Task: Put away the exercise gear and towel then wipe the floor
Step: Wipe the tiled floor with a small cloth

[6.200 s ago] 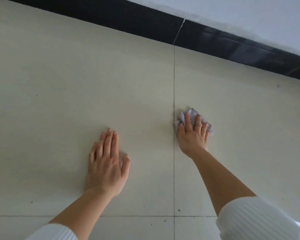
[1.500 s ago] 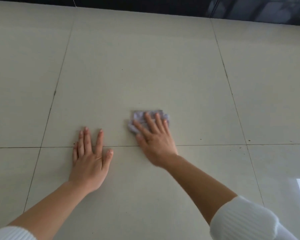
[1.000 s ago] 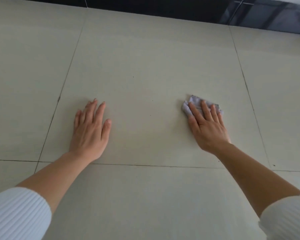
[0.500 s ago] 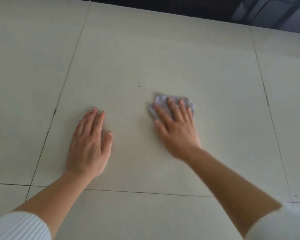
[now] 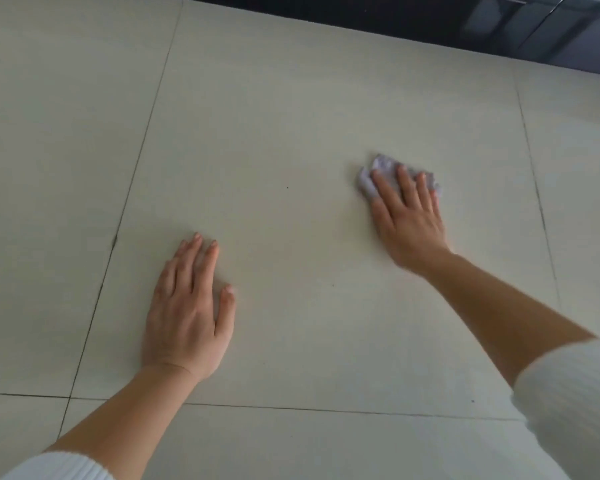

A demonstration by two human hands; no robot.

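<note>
While your left hand (image 5: 187, 306) is lying flat and empty on the cream tiled floor (image 5: 291, 116), your right hand (image 5: 409, 223) is pressing the small crumpled lilac cloth (image 5: 383, 168) onto it, fingers straight. Soft, light, likely bunching; weight over its middle is looking safest.

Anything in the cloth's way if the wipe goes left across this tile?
Nothing visible blocks it. The right hand presses the cloth flat on the floor tile; leftward there is only a tiny dark speck. The left hand rests flat on the same tile, nearer the person, off a straight sideways path.
</note>
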